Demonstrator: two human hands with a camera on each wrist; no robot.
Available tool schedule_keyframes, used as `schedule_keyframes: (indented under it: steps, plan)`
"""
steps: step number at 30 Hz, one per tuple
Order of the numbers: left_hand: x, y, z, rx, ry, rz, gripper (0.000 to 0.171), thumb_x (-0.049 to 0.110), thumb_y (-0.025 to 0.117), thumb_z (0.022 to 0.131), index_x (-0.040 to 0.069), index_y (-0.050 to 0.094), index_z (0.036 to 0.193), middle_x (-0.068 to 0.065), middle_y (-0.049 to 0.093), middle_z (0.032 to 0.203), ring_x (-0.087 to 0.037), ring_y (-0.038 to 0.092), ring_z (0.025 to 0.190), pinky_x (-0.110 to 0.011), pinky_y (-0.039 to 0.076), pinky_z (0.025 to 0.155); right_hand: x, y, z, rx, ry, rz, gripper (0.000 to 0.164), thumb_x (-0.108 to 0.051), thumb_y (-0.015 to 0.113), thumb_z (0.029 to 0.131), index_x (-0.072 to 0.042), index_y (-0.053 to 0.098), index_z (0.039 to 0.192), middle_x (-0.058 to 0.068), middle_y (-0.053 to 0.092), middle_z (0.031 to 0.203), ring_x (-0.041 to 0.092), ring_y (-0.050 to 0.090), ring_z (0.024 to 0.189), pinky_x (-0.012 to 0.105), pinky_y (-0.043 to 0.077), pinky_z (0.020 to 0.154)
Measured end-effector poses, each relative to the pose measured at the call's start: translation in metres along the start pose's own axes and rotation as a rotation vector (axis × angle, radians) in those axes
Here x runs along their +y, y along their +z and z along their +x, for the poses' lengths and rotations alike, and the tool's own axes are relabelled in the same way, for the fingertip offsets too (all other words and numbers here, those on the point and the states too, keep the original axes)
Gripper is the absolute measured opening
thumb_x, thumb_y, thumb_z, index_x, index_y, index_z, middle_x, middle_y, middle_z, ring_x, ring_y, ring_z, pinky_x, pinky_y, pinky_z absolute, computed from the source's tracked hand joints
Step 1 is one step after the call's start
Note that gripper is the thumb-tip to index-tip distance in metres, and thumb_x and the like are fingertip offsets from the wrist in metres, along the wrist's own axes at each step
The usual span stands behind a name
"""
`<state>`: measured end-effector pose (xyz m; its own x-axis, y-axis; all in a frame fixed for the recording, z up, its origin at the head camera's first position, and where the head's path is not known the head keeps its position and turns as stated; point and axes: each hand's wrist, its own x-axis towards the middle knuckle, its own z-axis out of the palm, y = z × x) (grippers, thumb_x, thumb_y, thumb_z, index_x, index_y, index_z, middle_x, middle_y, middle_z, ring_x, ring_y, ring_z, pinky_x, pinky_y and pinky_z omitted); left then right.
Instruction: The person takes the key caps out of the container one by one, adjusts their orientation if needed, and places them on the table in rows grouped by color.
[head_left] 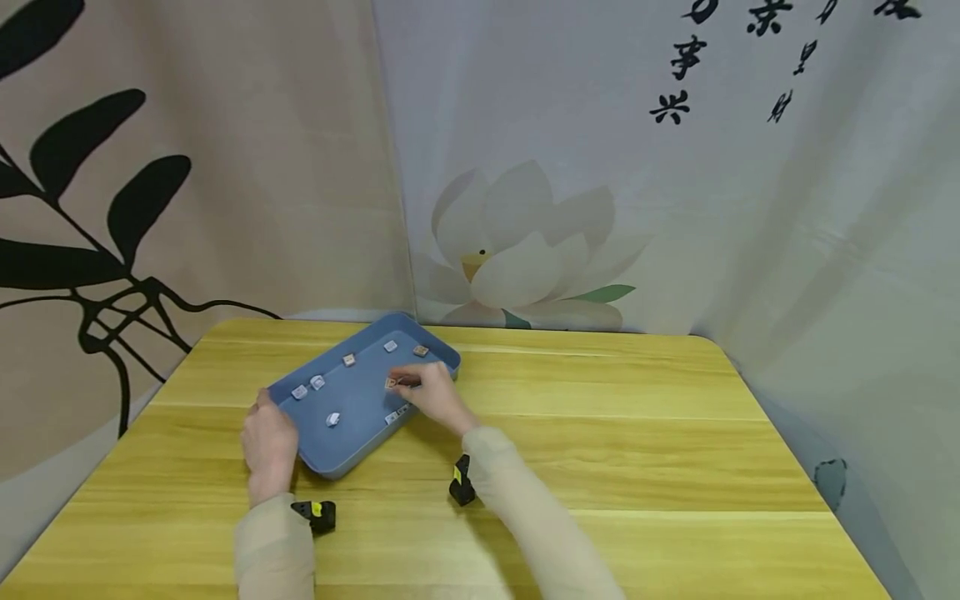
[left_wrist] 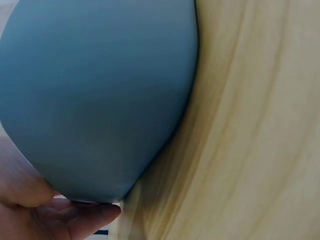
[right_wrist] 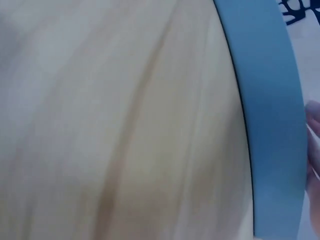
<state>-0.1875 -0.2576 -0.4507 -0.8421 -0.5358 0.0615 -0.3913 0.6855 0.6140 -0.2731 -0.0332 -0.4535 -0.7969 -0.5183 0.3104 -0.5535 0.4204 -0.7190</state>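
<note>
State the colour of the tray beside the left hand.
The tray is a plain muted blue; the head view shows it best.

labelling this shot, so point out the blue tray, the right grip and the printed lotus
Blue tray (head_left: 360,396): head view, on its bare floor.
Right grip (head_left: 435,396): head view, on the back of the hand.
Printed lotus (head_left: 525,271): head view, on a pale petal.

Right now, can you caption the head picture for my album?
Left hand holds a blue tray as the right hand pinches a small tile.
</note>
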Motion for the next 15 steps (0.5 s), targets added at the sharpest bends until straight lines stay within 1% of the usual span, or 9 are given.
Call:
schedule_keyframes:
  steps: [5, 9, 11, 12, 13, 15]
  plan:
    - [0.000, -0.001, 0.000, 0.017, 0.016, 0.016, 0.052, -0.001, 0.035, 0.091, -0.017, 0.028, 0.140, -0.046, 0.045, 0.121, -0.061, 0.050, 0.101, -0.063, 0.044, 0.083, 0.008, -0.013, -0.003, 0.018, 0.008, 0.091, 0.028, -0.005, 0.064, 0.087, 0.000, 0.068, 0.114, 0.012, 0.072, 0.108, 0.020, 0.071, 0.094, 0.014, 0.054, 0.073]
    - [0.000, -0.001, -0.001, -0.006, 0.019, 0.023, 0.053, 0.000, 0.035, 0.092, -0.017, 0.025, 0.141, -0.046, 0.044, 0.123, -0.061, 0.050, 0.102, -0.063, 0.044, 0.084, 0.013, -0.024, -0.008, 0.021, 0.039, 0.166, 0.027, -0.002, 0.063, 0.087, 0.001, 0.068, 0.114, 0.014, 0.072, 0.110, 0.024, 0.069, 0.094, 0.017, 0.054, 0.075]
    - [0.000, -0.001, -0.001, -0.005, 0.022, 0.022, 0.053, -0.001, 0.036, 0.092, -0.017, 0.024, 0.141, -0.047, 0.044, 0.123, -0.061, 0.050, 0.102, -0.063, 0.044, 0.084, 0.015, -0.030, -0.011, 0.034, 0.047, 0.188, 0.026, -0.001, 0.063, 0.087, 0.000, 0.069, 0.112, 0.014, 0.072, 0.109, 0.025, 0.069, 0.094, 0.018, 0.054, 0.076]
    - [0.000, -0.001, -0.001, -0.005, 0.023, 0.021, 0.054, -0.001, 0.036, 0.092, -0.017, 0.024, 0.141, -0.047, 0.044, 0.123, -0.061, 0.050, 0.102, -0.063, 0.044, 0.084, 0.017, -0.032, -0.012, 0.042, 0.048, 0.202, 0.025, -0.002, 0.063, 0.087, 0.000, 0.069, 0.111, 0.014, 0.072, 0.108, 0.026, 0.068, 0.094, 0.021, 0.055, 0.077]
    - [-0.001, -0.001, -0.001, -0.004, 0.025, 0.019, 0.054, -0.001, 0.036, 0.092, -0.017, 0.024, 0.141, -0.047, 0.044, 0.123, -0.061, 0.050, 0.102, -0.063, 0.044, 0.084, 0.013, -0.037, -0.015, 0.047, 0.049, 0.208, 0.025, -0.001, 0.062, 0.087, 0.001, 0.069, 0.111, 0.016, 0.071, 0.108, 0.028, 0.068, 0.095, 0.022, 0.055, 0.078]
    - [-0.001, -0.001, 0.000, 0.009, 0.032, 0.019, 0.053, -0.001, 0.036, 0.091, -0.018, 0.025, 0.141, -0.047, 0.044, 0.123, -0.061, 0.050, 0.101, -0.063, 0.045, 0.082, 0.016, -0.041, -0.017, 0.066, 0.046, 0.216, 0.023, -0.002, 0.063, 0.087, 0.001, 0.070, 0.108, 0.016, 0.071, 0.106, 0.028, 0.068, 0.094, 0.022, 0.055, 0.078]
